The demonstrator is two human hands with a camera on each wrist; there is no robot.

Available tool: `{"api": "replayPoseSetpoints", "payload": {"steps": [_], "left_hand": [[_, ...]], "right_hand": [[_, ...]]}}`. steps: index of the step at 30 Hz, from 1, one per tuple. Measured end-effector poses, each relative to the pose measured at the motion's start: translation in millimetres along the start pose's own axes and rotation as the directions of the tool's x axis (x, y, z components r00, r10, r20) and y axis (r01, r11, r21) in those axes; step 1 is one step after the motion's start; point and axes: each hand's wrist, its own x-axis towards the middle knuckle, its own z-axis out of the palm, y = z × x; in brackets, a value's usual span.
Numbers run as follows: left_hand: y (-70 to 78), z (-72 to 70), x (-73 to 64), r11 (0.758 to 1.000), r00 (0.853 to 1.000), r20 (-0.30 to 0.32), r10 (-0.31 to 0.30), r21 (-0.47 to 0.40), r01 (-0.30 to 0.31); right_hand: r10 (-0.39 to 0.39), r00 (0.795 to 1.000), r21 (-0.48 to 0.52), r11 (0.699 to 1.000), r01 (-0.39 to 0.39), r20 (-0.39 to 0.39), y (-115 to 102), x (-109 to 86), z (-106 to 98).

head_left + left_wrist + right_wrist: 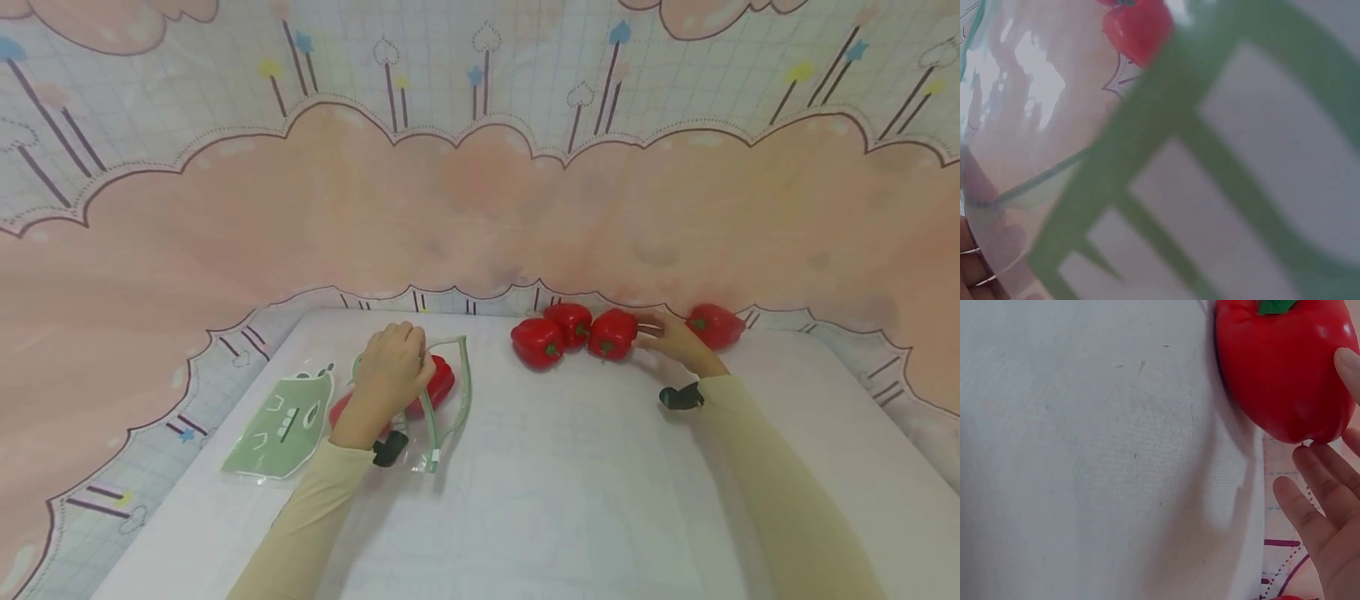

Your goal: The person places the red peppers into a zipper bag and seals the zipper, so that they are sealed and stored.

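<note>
My left hand (392, 371) grips the top of a clear plastic bag with green edging (467, 383). Red bell peppers show through it, one of them a bell pepper (441, 385) right of the hand. Up close in the left wrist view, the bag's green print (1154, 112) covers much of the picture, and only a few fingers (972, 269) show. My right hand (681, 343) reaches to a red bell pepper (613, 335) at the back. In the right wrist view its fingers are spread and nearly straight, with the thumb at the side of the pepper (1285, 369).
Two more red bell peppers, a front one (537, 343) and a rear one (570, 323), sit left of the reached one. Another pepper (716, 326) lies behind the right wrist. Flat on the white table (540, 500) at left is a green printed bag (281, 425).
</note>
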Motion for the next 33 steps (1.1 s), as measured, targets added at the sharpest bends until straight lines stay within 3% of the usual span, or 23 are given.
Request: {"api": "replayPoseSetpoints", "payload": {"steps": [25,33], "left_hand": [[-2.5,3.1,-1.1,1.0,1.0,-0.019,0.019,0.01,-0.019],[-2.2,2.3,-0.7,1.0,1.0,0.002,0.009,0.009,-0.009]], "right_hand": [[-0.037,0.999,0.007,0.999,0.038,-0.014,1.6,0.9,-3.8],[-0.008,1.0,0.003,1.0,0.008,-0.027,0.8,-4.0,-3.4]]}}
